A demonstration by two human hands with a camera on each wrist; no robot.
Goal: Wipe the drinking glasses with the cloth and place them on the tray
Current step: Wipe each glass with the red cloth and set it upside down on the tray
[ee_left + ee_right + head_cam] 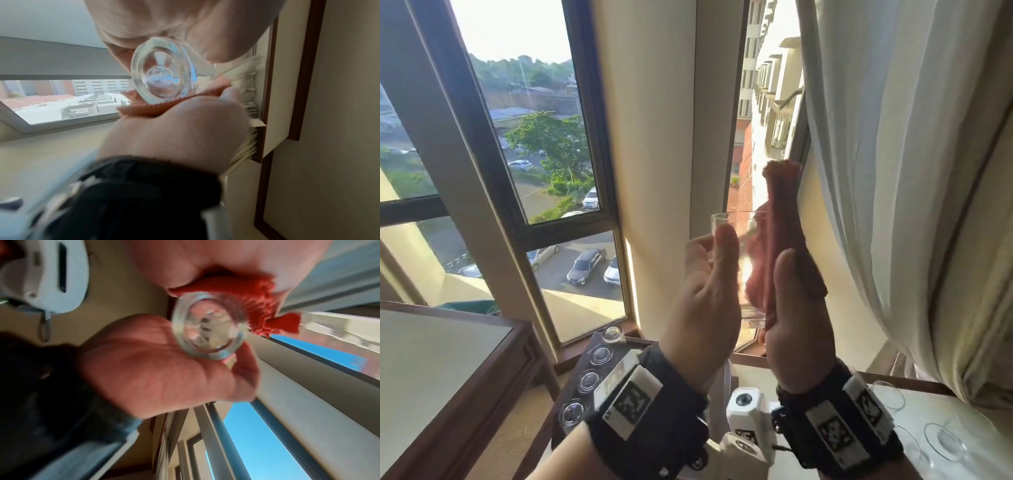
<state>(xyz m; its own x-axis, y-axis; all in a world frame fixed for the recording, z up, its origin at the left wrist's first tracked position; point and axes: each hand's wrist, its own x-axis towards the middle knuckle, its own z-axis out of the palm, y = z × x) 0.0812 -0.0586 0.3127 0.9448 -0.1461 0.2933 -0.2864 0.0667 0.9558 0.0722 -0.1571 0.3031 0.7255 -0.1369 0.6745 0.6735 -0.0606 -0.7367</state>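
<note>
We see one dark rectangular tray (593, 346) holding four upright clear tumblers (589, 380). Raised before the window, our left hand (702, 291) curls round one clear drinking glass (743, 240); our right hand (796, 329) presses one red ribbed cloth (780, 240) against it, fingers hidden.

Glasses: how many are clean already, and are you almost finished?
Four glasses already stand in a row on the dark tray, so those look done. Right now the left hand holds up one glass while the right hand presses the red cloth against it. At least two more glasses wait on the table at right.
</note>
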